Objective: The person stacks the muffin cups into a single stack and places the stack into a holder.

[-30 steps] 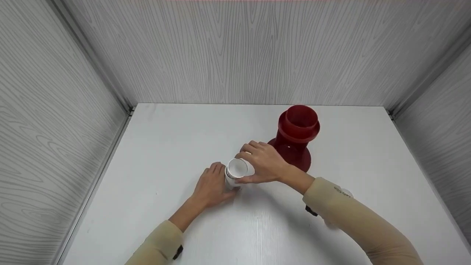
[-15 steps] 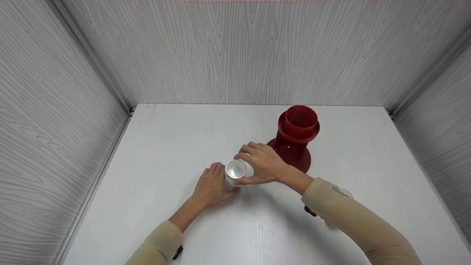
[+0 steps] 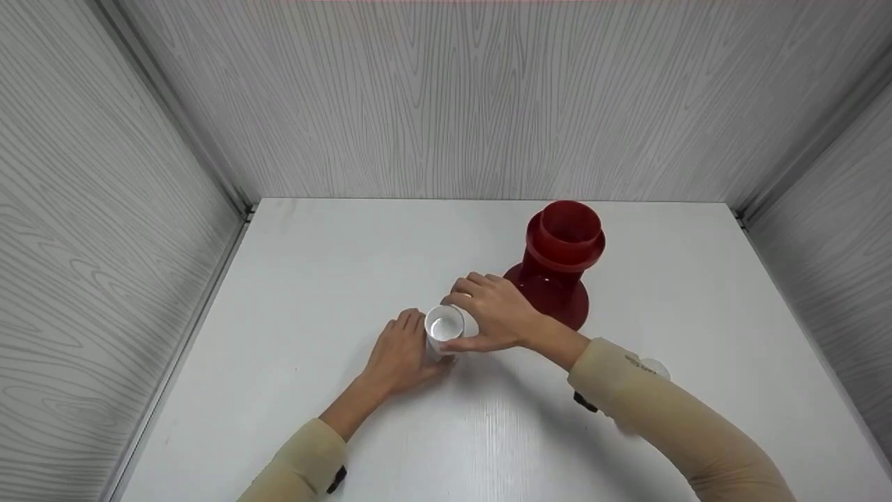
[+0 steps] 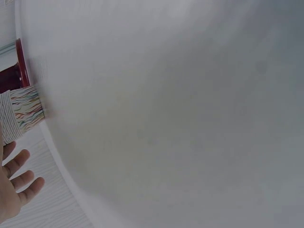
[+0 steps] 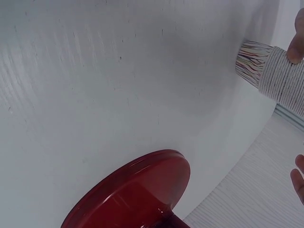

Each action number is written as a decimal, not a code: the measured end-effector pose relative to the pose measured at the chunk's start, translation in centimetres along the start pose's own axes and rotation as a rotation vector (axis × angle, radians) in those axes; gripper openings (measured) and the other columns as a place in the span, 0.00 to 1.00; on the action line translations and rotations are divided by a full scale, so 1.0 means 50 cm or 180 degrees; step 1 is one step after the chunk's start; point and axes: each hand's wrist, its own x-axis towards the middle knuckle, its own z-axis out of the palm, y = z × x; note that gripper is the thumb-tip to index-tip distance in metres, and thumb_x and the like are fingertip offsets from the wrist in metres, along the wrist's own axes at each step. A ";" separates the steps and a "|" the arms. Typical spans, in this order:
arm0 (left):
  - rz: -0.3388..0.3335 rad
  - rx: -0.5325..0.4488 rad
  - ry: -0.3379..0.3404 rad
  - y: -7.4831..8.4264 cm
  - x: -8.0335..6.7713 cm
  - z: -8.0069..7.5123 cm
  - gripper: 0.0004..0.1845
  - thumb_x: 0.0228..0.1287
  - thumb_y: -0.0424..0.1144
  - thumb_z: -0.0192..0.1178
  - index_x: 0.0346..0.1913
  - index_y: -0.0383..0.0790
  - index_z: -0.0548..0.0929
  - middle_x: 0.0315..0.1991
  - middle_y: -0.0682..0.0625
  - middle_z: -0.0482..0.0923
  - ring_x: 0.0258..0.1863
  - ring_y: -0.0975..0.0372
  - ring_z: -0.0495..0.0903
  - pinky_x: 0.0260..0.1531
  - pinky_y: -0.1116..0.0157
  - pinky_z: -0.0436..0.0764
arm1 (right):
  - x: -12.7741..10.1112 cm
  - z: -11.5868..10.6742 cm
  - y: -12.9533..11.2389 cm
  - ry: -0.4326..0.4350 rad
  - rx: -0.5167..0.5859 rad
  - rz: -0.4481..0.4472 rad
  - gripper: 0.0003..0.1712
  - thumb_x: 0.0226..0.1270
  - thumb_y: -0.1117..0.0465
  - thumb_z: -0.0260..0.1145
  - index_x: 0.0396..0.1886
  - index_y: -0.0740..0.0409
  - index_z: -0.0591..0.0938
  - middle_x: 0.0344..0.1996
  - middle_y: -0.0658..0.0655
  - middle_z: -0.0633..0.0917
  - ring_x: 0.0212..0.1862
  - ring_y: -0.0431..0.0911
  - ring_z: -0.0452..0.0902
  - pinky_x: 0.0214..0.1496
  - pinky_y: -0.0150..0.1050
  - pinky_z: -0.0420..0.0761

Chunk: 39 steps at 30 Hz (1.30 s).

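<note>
Slightly leftward since one second earlier, the right hand [image 3: 495,310] and the mouth of the white cup stack [image 3: 444,323] have shifted toward the left hand [image 3: 401,355], which holds its position. With thumb on the near side, the right hand clamps the ringed upper section; the left hand flanks the streaked lower section, its clamping state indeterminable. Beyond the right hand, a red flared-base stand [image 3: 564,258] stands on the desk [image 3: 334,258]; a pale object [image 3: 656,367] lies partly behind the right sleeve [image 3: 669,411].
</note>
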 end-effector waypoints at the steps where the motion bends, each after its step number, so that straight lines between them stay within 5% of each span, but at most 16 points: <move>1: -0.0004 -0.0011 -0.0005 0.000 0.000 0.000 0.41 0.63 0.68 0.66 0.61 0.35 0.77 0.53 0.45 0.81 0.56 0.53 0.79 0.49 0.58 0.84 | -0.001 0.001 0.000 -0.0004 0.0002 0.0000 0.40 0.59 0.21 0.65 0.55 0.46 0.86 0.49 0.49 0.87 0.51 0.47 0.82 0.48 0.43 0.86; 22: -0.0040 0.0013 -0.0174 0.001 -0.003 -0.003 0.45 0.61 0.69 0.68 0.63 0.30 0.75 0.57 0.40 0.80 0.62 0.50 0.78 0.58 0.54 0.84 | -0.003 0.009 -0.002 -0.0109 0.0101 0.0106 0.39 0.60 0.21 0.65 0.54 0.47 0.86 0.48 0.50 0.88 0.50 0.47 0.83 0.49 0.43 0.87; 39: -0.0098 -0.0019 -0.0198 0.003 0.000 -0.006 0.43 0.63 0.67 0.66 0.62 0.31 0.76 0.55 0.41 0.81 0.60 0.51 0.79 0.55 0.55 0.84 | -0.013 -0.019 0.005 -0.0349 0.0123 0.0203 0.42 0.59 0.19 0.64 0.58 0.46 0.85 0.52 0.51 0.87 0.53 0.49 0.83 0.52 0.45 0.88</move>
